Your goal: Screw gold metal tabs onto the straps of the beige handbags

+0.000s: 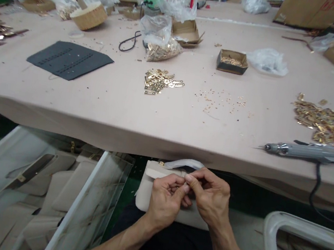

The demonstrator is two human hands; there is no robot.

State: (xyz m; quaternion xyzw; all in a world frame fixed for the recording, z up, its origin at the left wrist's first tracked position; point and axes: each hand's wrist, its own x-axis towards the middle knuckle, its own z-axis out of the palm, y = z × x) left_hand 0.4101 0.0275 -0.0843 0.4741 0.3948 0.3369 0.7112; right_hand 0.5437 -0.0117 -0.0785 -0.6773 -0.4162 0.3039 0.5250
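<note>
A beige handbag (148,187) with a plastic-wrapped handle (184,163) lies on my lap, against the table's front edge. Over its front my left hand (170,195) is closed, thumb and fingers pinched together. My right hand (209,191) pinches at the same spot, its fingertips touching those of the left. Whatever sits between the fingertips is too small and too covered to make out. A gold fitting (161,163) shows at the handle's left end.
On the table (118,109) lie gold metal plates (161,82), tiny scattered screws (221,100), a small box (232,62) and another gold pile (323,120). An electric screwdriver (308,152) rests at the right edge, its cord hanging down. Bins (79,200) (269,238) of beige pieces flank me.
</note>
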